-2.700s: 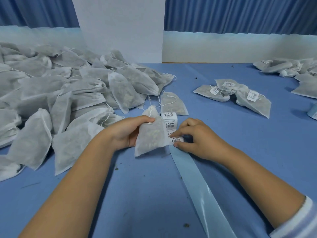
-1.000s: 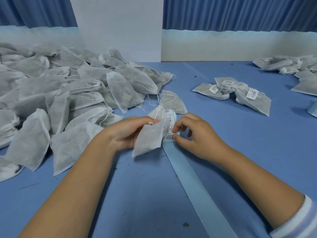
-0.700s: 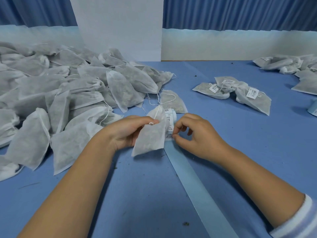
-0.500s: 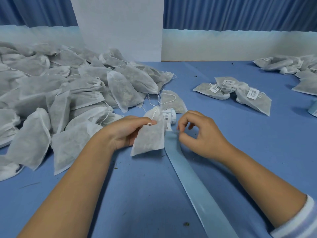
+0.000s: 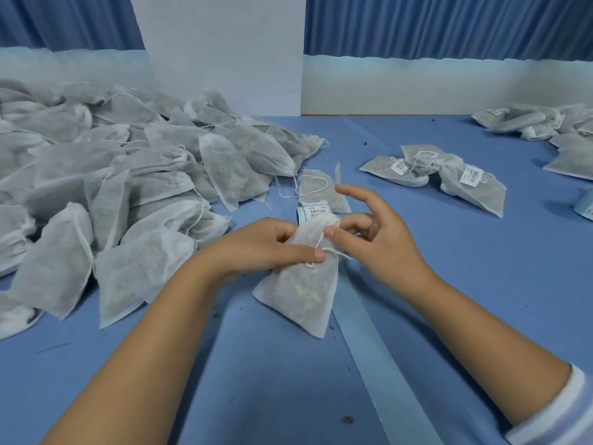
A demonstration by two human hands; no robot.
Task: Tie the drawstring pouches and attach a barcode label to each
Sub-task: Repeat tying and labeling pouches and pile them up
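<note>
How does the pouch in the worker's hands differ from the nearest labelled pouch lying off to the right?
The held pouch shows no label on the side facing the camera; the labelled pouch carries a white barcode label near its neck. The left hand grips the held pouch near its neck; the labelled pouch lies loose on the table, untouched. Both are white see-through fabric with dark filling and a drawstring.

The blue table (image 5: 481,268) carries a large heap of white pouches (image 5: 96,187) from 9 to 11 o'clock, a small cluster of labelled pouches (image 5: 449,178) at 1 o'clock and another pile (image 5: 545,126) at 2 o'clock. A label roll (image 5: 314,211) lies near centre, with its backing strip (image 5: 385,364) running toward 5 o'clock. Dark crumbs (image 5: 348,419) dot the surface.
</note>
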